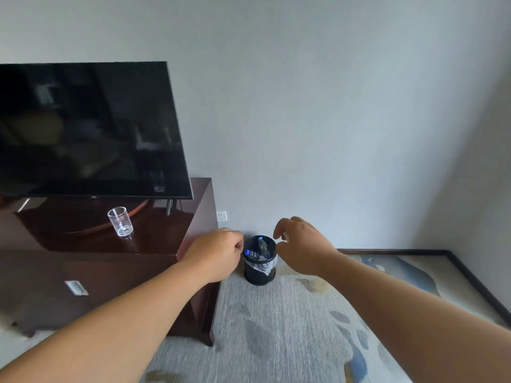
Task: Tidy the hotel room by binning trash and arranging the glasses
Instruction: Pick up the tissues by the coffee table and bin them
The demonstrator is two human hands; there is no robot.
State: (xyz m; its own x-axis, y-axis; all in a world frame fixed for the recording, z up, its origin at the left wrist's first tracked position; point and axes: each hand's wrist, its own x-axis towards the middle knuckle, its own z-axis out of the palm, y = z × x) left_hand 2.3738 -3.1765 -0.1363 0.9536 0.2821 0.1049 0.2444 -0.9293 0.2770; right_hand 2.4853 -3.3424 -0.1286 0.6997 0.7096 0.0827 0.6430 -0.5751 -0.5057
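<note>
The bin (260,269) sits on the floor, down between the two hands. Two plastic bottles (261,246) with blue caps lie inside it, and one pokes up near the rim. The left hand (218,252) is just left of the bin. Its fingers (238,246) are curled in tight, and I cannot tell if they hide something small. The right hand (301,244) is on the other side, and its fingers (279,230) are bent loosely and hold nothing. The bin looks small and light, so I think a bump from either hand could tip it over. Then the bottles would roll out onto the carpet (276,327). The tall bottle could also slip out if more trash is pushed in on top of it. If the left fingers do hold a little thing, it could miss the bin and drop into the gap beside the dark wooden surface (154,241). The glass (120,221) stands well to the left of the left fingers, on that surface, under the TV (83,128). The surface looks shiny and slippery, so a fast swing of the hand could knock the glass over or push it off, and it could break. A small flat packet (76,288) lies on the surface too, left of the left arm and nearer to the person. It is easy to forget, or to brush onto the floor with an elbow.
</note>
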